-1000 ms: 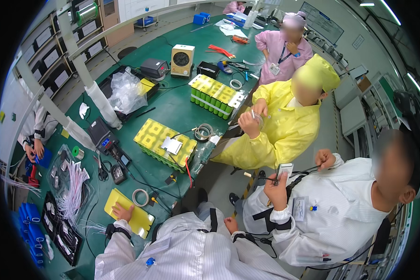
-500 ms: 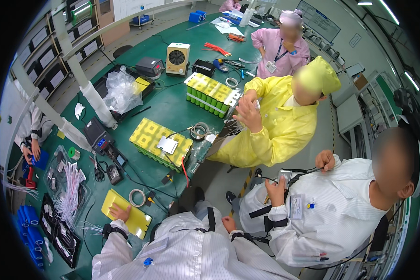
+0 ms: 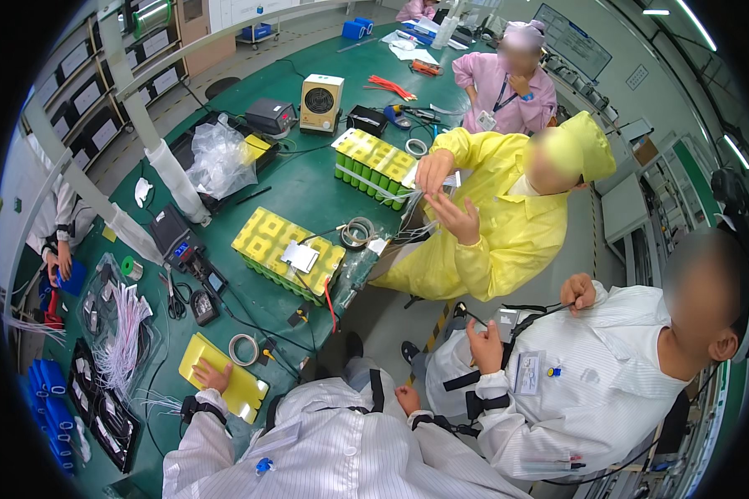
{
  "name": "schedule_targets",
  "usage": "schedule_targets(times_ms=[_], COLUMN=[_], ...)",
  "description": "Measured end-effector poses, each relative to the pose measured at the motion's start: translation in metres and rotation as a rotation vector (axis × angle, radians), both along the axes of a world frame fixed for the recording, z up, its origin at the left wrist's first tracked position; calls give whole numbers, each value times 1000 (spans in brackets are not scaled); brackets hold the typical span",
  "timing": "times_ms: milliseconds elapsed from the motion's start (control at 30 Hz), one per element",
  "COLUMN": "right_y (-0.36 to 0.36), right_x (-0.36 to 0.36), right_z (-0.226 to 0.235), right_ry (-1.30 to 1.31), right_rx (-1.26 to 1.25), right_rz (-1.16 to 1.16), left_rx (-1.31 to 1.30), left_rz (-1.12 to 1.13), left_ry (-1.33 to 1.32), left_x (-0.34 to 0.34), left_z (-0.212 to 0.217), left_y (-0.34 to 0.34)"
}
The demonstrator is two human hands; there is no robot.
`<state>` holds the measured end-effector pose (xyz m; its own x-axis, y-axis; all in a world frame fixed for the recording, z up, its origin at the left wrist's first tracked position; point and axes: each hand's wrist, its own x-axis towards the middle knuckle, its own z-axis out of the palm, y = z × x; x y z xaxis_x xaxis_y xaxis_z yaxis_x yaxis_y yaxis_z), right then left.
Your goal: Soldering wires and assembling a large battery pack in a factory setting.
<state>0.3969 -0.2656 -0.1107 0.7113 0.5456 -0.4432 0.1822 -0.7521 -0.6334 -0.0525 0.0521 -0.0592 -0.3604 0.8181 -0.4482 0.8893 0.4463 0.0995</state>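
My left hand lies with spread fingers on a yellow sheet with a notched edge, near the table's front edge. It presses flat and grips nothing. My right hand hangs off the table beside my body, fingers curled in, with nothing visible in it. Just right of the sheet rests a roll of tape. Beyond it stands a battery pack of green cells under a yellow top, with a small white-silver board on it and a red wire hanging from its near corner.
A co-worker in yellow handles white wires by a second battery pack. At my right a person in white holds a black cable. Bundled white wires, a black tray and a soldering station lie to the left.
The yellow-clad co-worker's hands have shifted on the wires, and that person's head has moved slightly right and down. My own hands stay practically where they were.
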Motion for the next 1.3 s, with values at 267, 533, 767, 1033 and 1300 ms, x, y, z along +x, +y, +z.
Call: schedule_targets(times_ms=[267, 533, 767, 1033, 1300], right_y=[3, 3, -1, 1, 0], right_x=[-2, -2, -1, -2, -2], right_z=[12, 10, 6, 8, 5], right_ry=[-28, -15, -8, 14, -38], right_rx=[25, 29, 30, 14, 27], right_rz=[17, 25, 30, 7, 30], left_rx=[-26, -36, -46, -40, -30], left_rz=[-5, 3, 6, 0, -14], left_ry=[-23, -7, 13, 7, 16], left_x=[1, -3, -3, -5, -1], left_z=[3, -5, -5, -4, -3], left_y=[-1, 0, 1, 1, 1])
